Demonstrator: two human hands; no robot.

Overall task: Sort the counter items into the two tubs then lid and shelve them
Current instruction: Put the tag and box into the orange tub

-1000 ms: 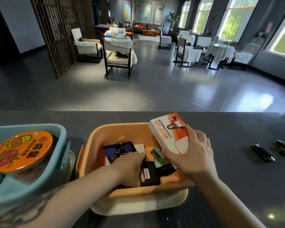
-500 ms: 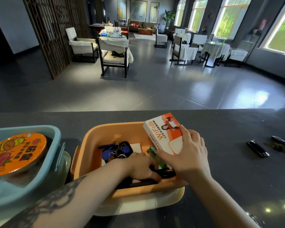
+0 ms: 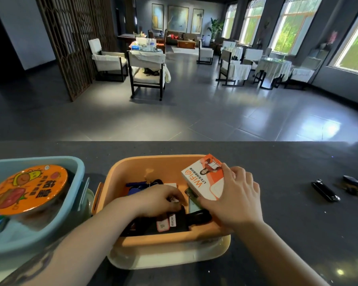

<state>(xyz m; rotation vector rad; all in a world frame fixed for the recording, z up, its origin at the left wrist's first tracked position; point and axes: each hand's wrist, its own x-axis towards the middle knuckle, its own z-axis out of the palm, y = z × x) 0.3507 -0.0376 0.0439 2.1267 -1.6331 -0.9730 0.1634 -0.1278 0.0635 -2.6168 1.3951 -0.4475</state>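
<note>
Right hand (image 3: 234, 201) grips WiFi box (image 3: 205, 178) — over orange tub (image 3: 132, 170).

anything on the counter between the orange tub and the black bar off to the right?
Head view: bare dark counter between the orange tub and the black bar.

A restaurant or lounge interior is indicated by cloth-covered dining tables (image 3: 274, 66) with white upholstered chairs (image 3: 148, 73), a wooden lattice screen (image 3: 70, 42), framed paintings (image 3: 177, 18), and a dark service counter (image 3: 277, 162).

Window daylight, floor glare, fisheye edges.
</note>
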